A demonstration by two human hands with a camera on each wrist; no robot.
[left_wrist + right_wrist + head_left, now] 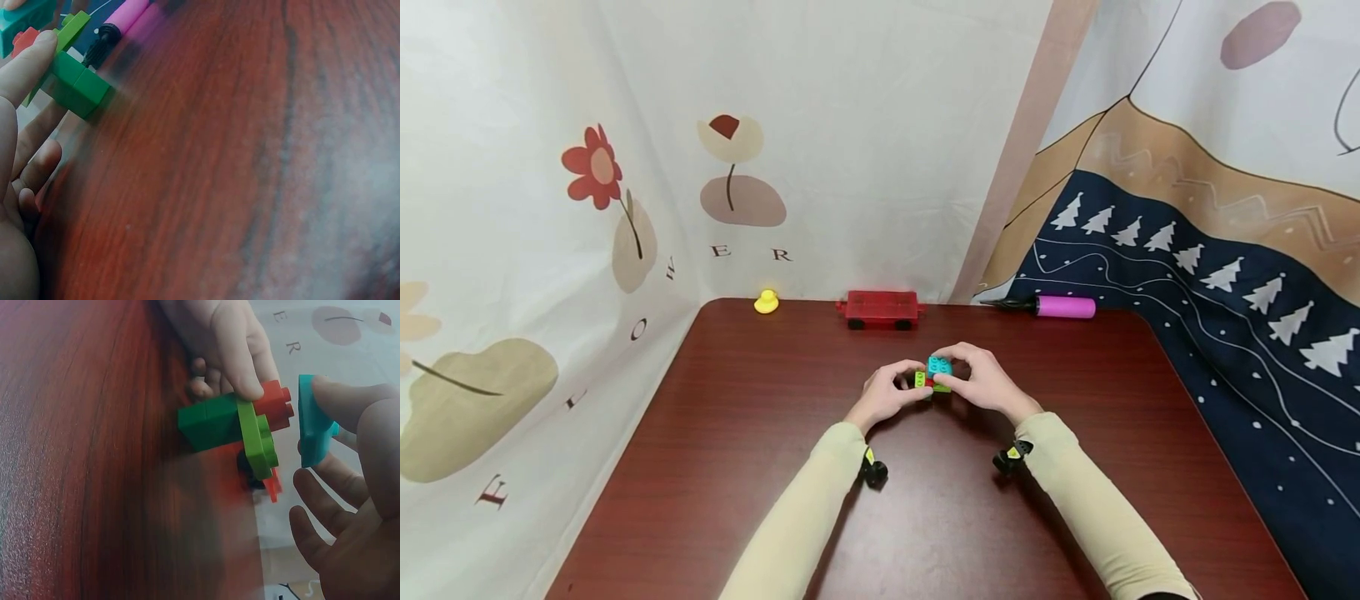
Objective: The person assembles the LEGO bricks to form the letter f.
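My left hand (880, 400) pinches a small stack of toy building bricks between thumb and fingers. In the right wrist view, the stack has a dark green brick part (211, 420) at its base, a lime green brick (253, 440) across it and a red brick (273, 405) on top. My right hand (992, 387) pinches a teal brick (312, 422) with its thumb and fingers. A narrow gap separates the teal brick from the red brick's studs in that view. From the head view, the teal brick overlaps the stack and partly hides the red brick.
Along the back edge of the brown table (760, 442) stand a yellow toy duck (766, 302), a translucent red wheeled toy wagon (882, 307) and a pink cylinder (1065, 307) with a black pointed end. Printed fabric (880, 150) hangs behind and beside the table.
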